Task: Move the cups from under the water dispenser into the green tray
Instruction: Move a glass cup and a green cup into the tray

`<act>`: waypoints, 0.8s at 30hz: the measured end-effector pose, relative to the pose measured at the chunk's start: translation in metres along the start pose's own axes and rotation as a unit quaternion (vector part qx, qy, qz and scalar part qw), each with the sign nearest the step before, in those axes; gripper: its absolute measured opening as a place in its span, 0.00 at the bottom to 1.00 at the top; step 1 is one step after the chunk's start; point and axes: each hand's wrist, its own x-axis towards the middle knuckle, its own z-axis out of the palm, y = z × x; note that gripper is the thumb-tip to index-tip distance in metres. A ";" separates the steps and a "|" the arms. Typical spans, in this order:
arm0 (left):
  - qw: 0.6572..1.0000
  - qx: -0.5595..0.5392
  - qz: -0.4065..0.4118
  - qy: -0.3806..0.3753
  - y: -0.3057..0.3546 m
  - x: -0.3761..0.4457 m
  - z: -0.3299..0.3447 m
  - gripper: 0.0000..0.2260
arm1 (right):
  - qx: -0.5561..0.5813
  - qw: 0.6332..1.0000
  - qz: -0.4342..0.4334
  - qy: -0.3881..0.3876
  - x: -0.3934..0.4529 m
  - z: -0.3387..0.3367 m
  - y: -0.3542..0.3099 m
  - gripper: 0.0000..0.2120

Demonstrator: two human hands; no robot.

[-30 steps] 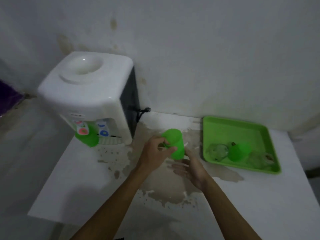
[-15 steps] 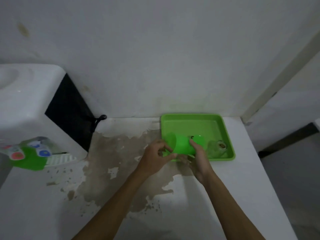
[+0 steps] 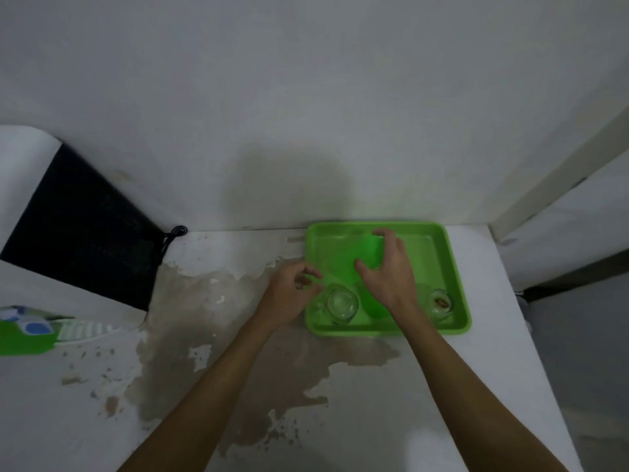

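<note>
My right hand (image 3: 389, 270) grips a green plastic cup (image 3: 369, 252) inside the green tray (image 3: 452, 267), at the tray's far middle. My left hand (image 3: 291, 289) hovers at the tray's left edge, fingers loosely curled around nothing. In the tray's near part stand a clear glass (image 3: 342, 303), a second green cup (image 3: 376, 306) partly hidden under my right wrist, and another clear glass (image 3: 440, 301) at the right. A further green cup (image 3: 20, 337) stays under the taps of the white water dispenser (image 3: 23, 185) at the far left.
The white counter (image 3: 374, 403) has large brown patches of peeled surface in the middle. A black cable (image 3: 172, 236) hangs behind the dispenser. The wall runs close behind the tray, and the counter's right edge drops to the floor.
The green cup went from both hands at the tray's left edge into the tray, held now by my right hand alone. My left hand let go and drew back.
</note>
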 end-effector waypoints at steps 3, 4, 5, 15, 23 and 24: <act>1.000 0.005 -0.014 -0.011 -0.009 0.010 0.000 0.08 | -0.090 0.994 -0.020 -0.052 0.009 0.017 0.008 0.31; 1.000 0.006 -0.019 -0.016 -0.013 0.013 0.001 0.08 | -0.117 0.991 -0.027 -0.063 0.012 0.022 0.011 0.31; 0.999 0.006 -0.025 -0.020 -0.016 0.016 0.001 0.08 | -0.139 0.987 -0.030 -0.068 0.015 0.027 0.013 0.31; 0.997 0.007 -0.054 -0.049 -0.031 0.022 0.009 0.11 | -0.203 0.974 -0.018 -0.094 0.024 0.039 0.022 0.34; 0.998 -0.023 -0.052 -0.024 -0.036 -0.006 -0.007 0.07 | -0.201 0.978 -0.057 -0.017 0.005 0.024 0.002 0.27; 0.998 -0.037 -0.047 -0.010 -0.039 -0.024 -0.020 0.07 | -0.183 0.980 -0.073 -0.006 -0.010 0.024 -0.014 0.24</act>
